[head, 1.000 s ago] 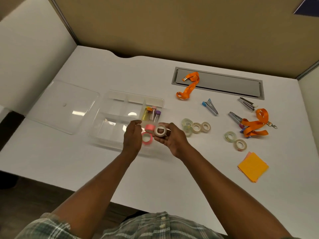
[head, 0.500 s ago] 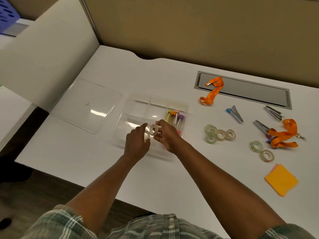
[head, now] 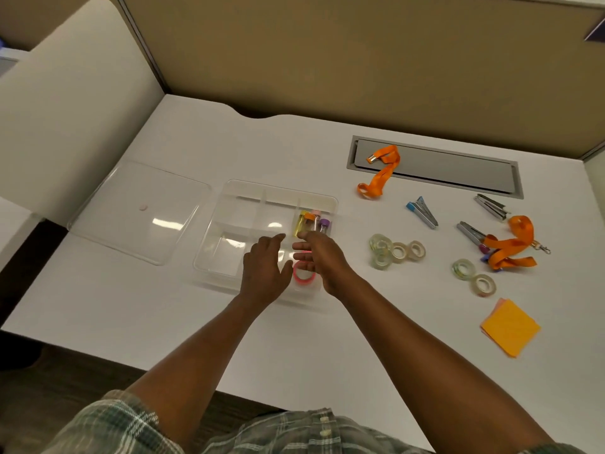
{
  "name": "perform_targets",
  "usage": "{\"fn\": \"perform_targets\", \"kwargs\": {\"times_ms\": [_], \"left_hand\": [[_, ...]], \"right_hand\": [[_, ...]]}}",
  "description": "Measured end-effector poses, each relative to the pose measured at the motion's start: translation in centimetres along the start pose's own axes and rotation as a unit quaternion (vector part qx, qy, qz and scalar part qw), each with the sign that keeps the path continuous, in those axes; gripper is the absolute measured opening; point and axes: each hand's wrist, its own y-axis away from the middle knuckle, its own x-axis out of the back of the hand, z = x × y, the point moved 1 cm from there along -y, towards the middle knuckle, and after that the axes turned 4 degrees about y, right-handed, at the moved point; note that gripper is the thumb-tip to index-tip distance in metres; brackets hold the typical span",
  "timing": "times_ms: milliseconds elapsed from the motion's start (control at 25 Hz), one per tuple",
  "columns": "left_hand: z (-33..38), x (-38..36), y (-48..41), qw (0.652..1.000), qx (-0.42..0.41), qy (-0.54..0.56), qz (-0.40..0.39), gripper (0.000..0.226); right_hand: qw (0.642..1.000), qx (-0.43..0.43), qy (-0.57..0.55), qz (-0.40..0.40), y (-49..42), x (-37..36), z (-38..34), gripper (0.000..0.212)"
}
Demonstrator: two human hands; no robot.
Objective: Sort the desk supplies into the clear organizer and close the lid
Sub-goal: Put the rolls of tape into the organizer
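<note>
Both my left hand (head: 263, 273) and right hand (head: 322, 257) hover with fingers spread and nothing in them over the clear organizer (head: 229, 191) at frame centre. It holds only small vials (head: 311, 221) and a pink tape roll (head: 302, 273). Tape rolls (head: 397, 252), lanyards (head: 379, 173), clips (head: 424, 213) and sticky notes (head: 509, 327) wait on the counter (head: 131, 306) at right; the lid (head: 140, 208) lies off, left.

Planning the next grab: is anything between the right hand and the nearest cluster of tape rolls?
Nothing visible. Bare desk lies between the right hand and the tape rolls. The staplers and lanyards sit farther right, off that path.
</note>
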Motion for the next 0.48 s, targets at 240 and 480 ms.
{"fn": "perform_targets", "kwargs": {"times_ms": [240,480], "left_hand": [[7.5,-3.5,-0.9,0.996,-0.08,0.02,-0.022,0.055],[14.5,-8.6,-0.8,0.986,-0.136,0.015,-0.09,0.05]], "right_hand": [[0.996,0.04,0.018,0.084,1.6,8.9,1.4,0.025],[0.96,0.049,0.147,0.235,3.6,21.0,4.2,0.018]]}}
